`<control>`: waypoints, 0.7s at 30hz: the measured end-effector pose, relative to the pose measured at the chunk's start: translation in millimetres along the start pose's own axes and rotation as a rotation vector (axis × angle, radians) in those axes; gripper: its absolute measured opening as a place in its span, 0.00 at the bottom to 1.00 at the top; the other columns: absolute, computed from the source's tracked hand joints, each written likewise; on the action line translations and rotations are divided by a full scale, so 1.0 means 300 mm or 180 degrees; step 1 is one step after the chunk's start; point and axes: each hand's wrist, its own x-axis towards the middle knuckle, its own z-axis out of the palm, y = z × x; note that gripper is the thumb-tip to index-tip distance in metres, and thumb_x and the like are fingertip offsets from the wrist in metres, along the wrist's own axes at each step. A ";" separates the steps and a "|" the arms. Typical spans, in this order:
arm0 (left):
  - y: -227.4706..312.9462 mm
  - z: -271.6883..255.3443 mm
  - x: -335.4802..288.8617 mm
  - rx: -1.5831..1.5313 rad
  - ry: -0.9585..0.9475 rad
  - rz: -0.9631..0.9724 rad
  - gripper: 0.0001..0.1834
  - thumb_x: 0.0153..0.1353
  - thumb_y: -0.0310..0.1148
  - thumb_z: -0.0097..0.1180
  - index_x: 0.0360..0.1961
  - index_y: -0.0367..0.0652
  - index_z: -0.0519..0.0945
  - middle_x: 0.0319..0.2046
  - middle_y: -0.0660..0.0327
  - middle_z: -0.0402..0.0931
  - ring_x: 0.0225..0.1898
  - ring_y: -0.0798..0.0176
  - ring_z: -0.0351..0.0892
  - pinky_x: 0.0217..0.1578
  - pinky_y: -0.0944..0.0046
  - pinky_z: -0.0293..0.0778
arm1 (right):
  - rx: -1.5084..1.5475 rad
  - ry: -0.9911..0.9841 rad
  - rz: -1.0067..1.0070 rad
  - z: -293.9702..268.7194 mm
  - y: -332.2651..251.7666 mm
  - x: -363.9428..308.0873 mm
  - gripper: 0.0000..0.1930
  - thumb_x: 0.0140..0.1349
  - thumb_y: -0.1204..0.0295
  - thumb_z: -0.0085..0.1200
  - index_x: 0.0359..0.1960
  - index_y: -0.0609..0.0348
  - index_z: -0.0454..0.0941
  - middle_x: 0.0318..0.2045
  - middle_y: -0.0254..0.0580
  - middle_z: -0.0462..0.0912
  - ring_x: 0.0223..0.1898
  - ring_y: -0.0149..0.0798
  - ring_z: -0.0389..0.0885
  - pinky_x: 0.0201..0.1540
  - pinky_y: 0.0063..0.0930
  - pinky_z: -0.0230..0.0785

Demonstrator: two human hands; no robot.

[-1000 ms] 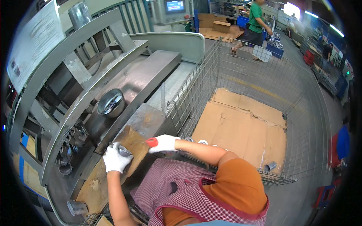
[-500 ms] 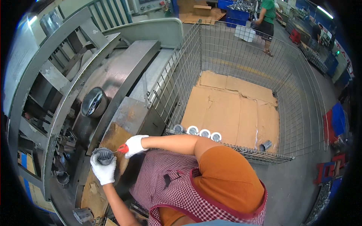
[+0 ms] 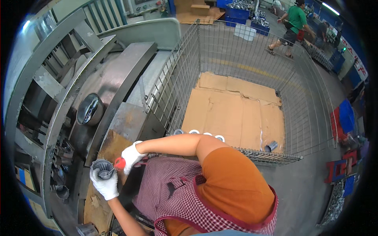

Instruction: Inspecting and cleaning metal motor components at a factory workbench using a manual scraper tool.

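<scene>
Here, a tall wire cage, a bench and a small grey cup-shaped part

The cage takes up the middle and right, its near wall partly covered by the person's right arm. To the left stands a grey metal frame, cut off by the dark rim of the view; the pieces behind it sink into shadow and are hard to make out. Cardboard lines the cage floor. The bench, topped with worn wood near the person, runs off the lower edge. Farther up sits a metal bowl whose shiny contents blur together. The left hand, white-gloved, grasps the cup-shaped part over the bench, open end up, hiding its lower side. The right hand, also gloved, is wrapped round a red-handled tool just beside that part; where its tip ends cannot be told. A metal cylinder lies on the cardboard, and smaller round pieces show along the cage's near side, half hidden by the right forearm
</scene>
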 end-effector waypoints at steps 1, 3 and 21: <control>0.003 -0.001 -0.007 -0.0016 -0.0023 0.0008 0.36 0.33 0.32 0.77 0.45 0.47 0.68 0.52 0.50 0.70 0.54 0.44 0.72 0.55 0.51 0.69 | -0.0506 0.0542 -0.0171 0.029 0.061 0.065 0.24 0.50 0.47 0.58 0.24 0.59 0.83 0.21 0.47 0.82 0.24 0.45 0.81 0.29 0.38 0.72; -0.013 -0.007 -0.020 -0.0095 0.0087 -0.0243 0.37 0.34 0.31 0.77 0.46 0.47 0.68 0.53 0.50 0.70 0.54 0.44 0.72 0.55 0.50 0.69 | -0.1001 0.0916 -0.0014 0.030 0.094 0.107 0.25 0.50 0.46 0.59 0.24 0.60 0.83 0.20 0.46 0.82 0.24 0.43 0.81 0.29 0.38 0.72; -0.062 0.006 -0.052 -0.0563 -0.0012 -0.0575 0.39 0.36 0.25 0.76 0.50 0.45 0.67 0.54 0.54 0.68 0.57 0.52 0.68 0.59 0.55 0.66 | -0.0084 0.0381 -0.0166 0.025 0.074 0.027 0.24 0.48 0.46 0.59 0.27 0.60 0.82 0.25 0.48 0.84 0.29 0.47 0.82 0.34 0.41 0.73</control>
